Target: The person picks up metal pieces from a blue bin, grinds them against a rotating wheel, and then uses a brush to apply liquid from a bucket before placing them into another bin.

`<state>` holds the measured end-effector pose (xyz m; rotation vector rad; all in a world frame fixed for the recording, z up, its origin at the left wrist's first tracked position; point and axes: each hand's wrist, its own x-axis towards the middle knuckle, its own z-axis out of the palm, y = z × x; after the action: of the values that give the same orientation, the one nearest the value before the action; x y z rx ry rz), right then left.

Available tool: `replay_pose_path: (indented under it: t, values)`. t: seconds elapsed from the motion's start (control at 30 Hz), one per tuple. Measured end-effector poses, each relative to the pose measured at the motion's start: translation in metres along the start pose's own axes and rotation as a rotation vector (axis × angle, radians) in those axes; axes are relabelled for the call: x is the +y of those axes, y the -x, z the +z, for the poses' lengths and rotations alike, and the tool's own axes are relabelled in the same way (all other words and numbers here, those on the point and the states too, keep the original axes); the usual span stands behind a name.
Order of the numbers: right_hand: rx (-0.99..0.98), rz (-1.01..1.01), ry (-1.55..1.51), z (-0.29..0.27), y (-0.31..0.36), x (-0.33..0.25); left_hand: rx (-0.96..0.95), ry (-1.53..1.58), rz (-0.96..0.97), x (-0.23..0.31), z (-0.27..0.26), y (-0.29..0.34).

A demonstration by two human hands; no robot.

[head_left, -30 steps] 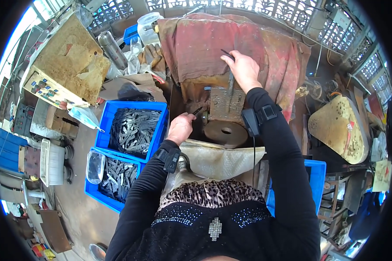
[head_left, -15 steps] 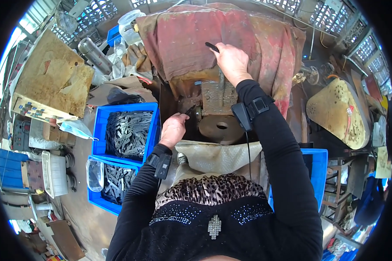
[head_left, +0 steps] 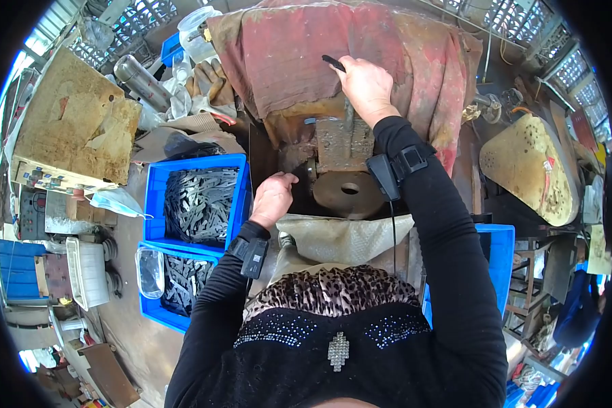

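My right hand (head_left: 366, 88) is raised in front of the red cloth cover, fingers closed round a short black bar (head_left: 333, 63) whose end sticks out to the left. Whether the bar is joined to the machine is hidden by the hand. Lower and to the left, my left hand (head_left: 272, 199) has thumb and fingers pinched together beside the machine's dark recess; what they hold, if anything, is too dark to name. Right of it lies a round metal disc (head_left: 330, 197) with a central hole, below a rusty, wet-looking metal block (head_left: 343, 146).
Two blue bins (head_left: 242, 178) with thin dark metal strips (head_left: 200, 204) stand at my left. A red cloth (head_left: 292, 61) drapes the machine. A pale sheet (head_left: 353, 238) hangs before my lap. Another blue bin (head_left: 502, 262) and a yellowish guard (head_left: 530, 170) are at the right.
My right hand has shifted slightly up and right, with the black bar still in it. My left hand has barely moved; the whole view has shifted a little.
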<state>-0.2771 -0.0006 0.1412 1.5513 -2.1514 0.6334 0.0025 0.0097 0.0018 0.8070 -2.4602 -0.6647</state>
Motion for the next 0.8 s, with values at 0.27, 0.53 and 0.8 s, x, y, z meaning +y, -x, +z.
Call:
replay_pose_path:
  t: [0.27, 0.53, 0.8]
  values:
    - [-0.027, 0.012, 0.025, 0.001, -0.002, 0.001, 0.003, -0.045, 0.006, -0.006, 0.004, 0.000]
    - [-0.021, 0.012, 0.032, 0.001, -0.003, 0.000, 0.011, -0.057, -0.020, -0.008, 0.005, 0.000]
    - [-0.043, 0.040, -0.002, -0.009, -0.004, -0.005, 0.078, -0.069, 0.008, -0.011, 0.008, 0.000]
